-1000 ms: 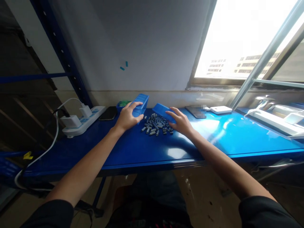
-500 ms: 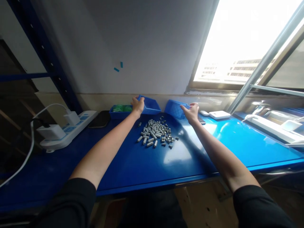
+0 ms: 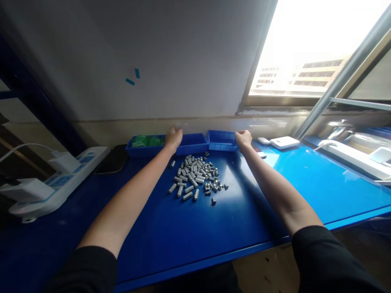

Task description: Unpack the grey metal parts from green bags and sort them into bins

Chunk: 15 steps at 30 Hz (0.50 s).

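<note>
- Here's the centre of it all: a loose heap of small silver-grey metal pieces [image 3: 192, 175], spread over the glossy blue tabletop [image 3: 171, 236], longer tubular ones massed to the left, shorter screw-like ones to the right.
- One stubby silver metal screw [image 3: 214, 201] lies on its own, just off the heap's near right edge.
- And the left hand [image 3: 174, 139], beyond the heap and a touch left, fingers closed on the left end of a long blue plastic bin [image 3: 194, 149]; fine finger detail is blurred.
- That bin sits directly behind the heap, open side up.
- Over to the right hand [image 3: 243, 139]: behind the heap and to its right, thumb and bent fingers pinching the right end of a second blue plastic bin [image 3: 222, 145], also open side up.
- The two bins stand end to end, very close; whether they touch, I can't tell.
- Behind the heap to the left, a third blue bin [image 3: 143, 152] carries shiny green packets [image 3: 146, 141].
- Further left of the heap, a flat black phone-like slab [image 3: 113, 160], then a long white power strip [image 3: 69, 179].
- Well right of the heap, a flat white plastic box [image 3: 284, 142].
</note>
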### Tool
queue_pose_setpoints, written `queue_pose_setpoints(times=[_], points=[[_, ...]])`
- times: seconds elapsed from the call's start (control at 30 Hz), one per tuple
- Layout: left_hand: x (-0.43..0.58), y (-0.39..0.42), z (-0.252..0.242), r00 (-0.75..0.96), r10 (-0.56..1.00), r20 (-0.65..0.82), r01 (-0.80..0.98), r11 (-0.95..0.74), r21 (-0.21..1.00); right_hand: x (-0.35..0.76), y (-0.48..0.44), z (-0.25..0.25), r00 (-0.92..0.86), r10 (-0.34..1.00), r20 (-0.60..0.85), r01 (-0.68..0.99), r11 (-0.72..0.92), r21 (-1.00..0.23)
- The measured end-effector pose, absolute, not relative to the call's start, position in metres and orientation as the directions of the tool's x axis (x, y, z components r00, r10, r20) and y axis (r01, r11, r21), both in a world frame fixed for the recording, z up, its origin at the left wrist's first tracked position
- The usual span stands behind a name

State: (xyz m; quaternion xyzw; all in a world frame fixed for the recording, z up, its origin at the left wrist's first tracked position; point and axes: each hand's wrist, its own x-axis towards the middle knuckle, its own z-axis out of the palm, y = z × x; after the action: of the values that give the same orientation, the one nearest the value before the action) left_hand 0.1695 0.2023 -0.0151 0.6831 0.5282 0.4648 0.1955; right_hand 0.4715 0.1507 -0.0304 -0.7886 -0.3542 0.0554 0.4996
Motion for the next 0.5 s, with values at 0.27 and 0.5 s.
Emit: queue_pose_setpoints(times=[0.27,0.5], points=[[0.163,0.125,-0.014,0.604,0.638,0.478,0.726,-0.688,0.001,0.423,0.131,-0.019,0.601,0.542,0.587,0.757,-0.152,-0.635],[0.150,0.144,-0.002,0.484,0.763,0.428,0.815,-0.571,0.097,0.362,0.095,-0.033,-0.047,0.947,0.316,0.977,0.110,-0.183]])
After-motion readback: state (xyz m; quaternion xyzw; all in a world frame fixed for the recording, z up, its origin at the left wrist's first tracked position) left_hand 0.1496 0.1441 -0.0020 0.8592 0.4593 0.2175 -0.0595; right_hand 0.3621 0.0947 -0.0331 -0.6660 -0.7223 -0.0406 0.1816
